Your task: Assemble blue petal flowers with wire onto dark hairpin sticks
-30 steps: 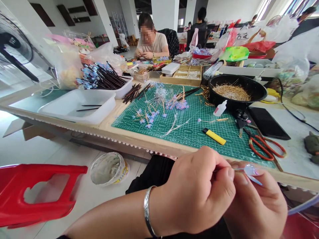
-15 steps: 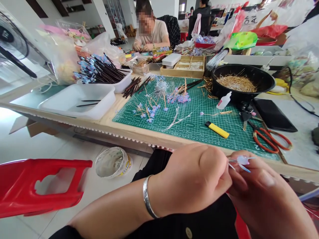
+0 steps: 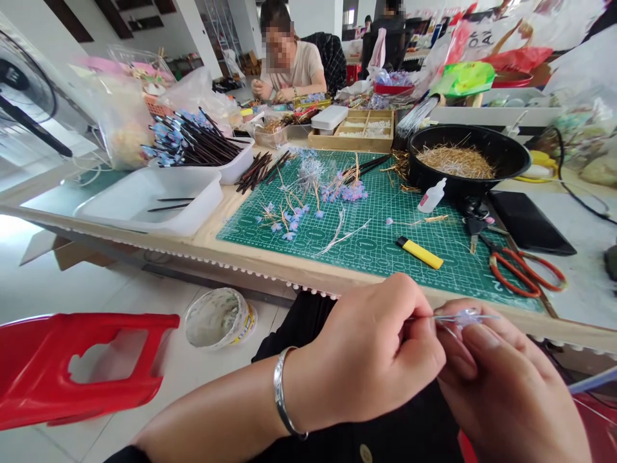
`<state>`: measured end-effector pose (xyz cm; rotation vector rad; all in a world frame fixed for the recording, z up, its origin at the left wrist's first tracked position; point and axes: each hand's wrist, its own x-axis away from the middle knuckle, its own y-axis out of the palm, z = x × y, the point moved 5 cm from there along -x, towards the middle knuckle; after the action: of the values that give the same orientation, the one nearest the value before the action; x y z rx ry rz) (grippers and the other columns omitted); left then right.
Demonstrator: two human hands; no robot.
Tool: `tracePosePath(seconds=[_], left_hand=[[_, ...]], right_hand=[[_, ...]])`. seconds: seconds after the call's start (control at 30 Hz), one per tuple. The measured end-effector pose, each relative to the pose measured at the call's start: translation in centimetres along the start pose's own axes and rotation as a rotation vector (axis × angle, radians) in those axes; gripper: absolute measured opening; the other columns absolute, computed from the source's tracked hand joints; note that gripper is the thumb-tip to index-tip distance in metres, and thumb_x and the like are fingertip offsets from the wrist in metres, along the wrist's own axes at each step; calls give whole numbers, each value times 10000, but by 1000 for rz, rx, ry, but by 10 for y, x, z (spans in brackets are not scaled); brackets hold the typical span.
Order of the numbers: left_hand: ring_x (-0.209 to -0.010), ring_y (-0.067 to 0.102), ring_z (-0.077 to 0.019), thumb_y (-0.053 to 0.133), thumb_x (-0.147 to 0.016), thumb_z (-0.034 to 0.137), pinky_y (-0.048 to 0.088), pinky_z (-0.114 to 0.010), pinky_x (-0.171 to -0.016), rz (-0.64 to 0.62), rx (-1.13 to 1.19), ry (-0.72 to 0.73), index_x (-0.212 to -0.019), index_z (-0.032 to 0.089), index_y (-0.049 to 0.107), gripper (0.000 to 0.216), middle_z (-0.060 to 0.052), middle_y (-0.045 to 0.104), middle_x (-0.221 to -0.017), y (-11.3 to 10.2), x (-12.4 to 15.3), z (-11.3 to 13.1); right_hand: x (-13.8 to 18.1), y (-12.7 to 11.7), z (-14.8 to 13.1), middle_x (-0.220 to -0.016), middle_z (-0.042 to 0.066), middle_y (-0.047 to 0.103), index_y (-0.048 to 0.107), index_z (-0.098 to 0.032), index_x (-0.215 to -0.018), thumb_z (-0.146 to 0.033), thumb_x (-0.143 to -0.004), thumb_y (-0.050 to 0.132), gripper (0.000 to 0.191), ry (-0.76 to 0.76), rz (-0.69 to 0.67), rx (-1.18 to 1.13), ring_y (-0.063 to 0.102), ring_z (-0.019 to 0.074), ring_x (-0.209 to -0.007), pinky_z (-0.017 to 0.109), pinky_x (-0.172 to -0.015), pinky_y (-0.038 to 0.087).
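My left hand [image 3: 371,350], with a silver bangle on the wrist, is closed in a pinch on a thin wire stem. My right hand [image 3: 501,379] sits just right of it, fingers closed on the small pale blue flower piece [image 3: 466,316] at the wire's end. Both hands hover over my lap, just in front of the table edge. Beyond them lies a green cutting mat [image 3: 366,238] with several small blue flowers [image 3: 337,191] and loose wires.
On the mat lie a yellow lighter [image 3: 420,253], a small white glue bottle [image 3: 430,196] and red-handled scissors [image 3: 520,270]. A black bowl of straw-coloured wires [image 3: 465,161], white trays [image 3: 154,199] with dark sticks, a red stool [image 3: 77,366] and a tub [image 3: 219,316] on the floor. A person works at the far end.
The view has shifted a little. My hands turned the wire and flower; the flower piece now lies flatter between my right fingers, with the wire running level.
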<state>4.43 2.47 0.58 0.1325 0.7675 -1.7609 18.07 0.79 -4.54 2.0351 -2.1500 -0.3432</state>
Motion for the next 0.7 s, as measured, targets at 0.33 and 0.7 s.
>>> tracePosePath(seconds=[0.33, 0.7], left_hand=[[-561, 478, -86, 542, -838, 146, 372, -229, -539, -34, -6, -17, -770, 194, 488, 100, 38, 541, -639, 3, -1, -5], [-567, 518, -89, 584, -802, 173, 396, -205, -533, -77, 16, -211, -761, 186, 555, 52, 36, 598, -641, -1, -4, -21]], right_hand=[[-5, 7, -15, -519, 11, 438, 605, -235, -574, -493, -863, 681, 396, 66, -30, 66, 364, 137, -458, 282, -381, 362], [-2, 7, -71, -766, 14, 734, 793, -324, -997, -236, -800, 730, 225, -646, -405, 860, 637, 189, -619, 280, -550, 547]])
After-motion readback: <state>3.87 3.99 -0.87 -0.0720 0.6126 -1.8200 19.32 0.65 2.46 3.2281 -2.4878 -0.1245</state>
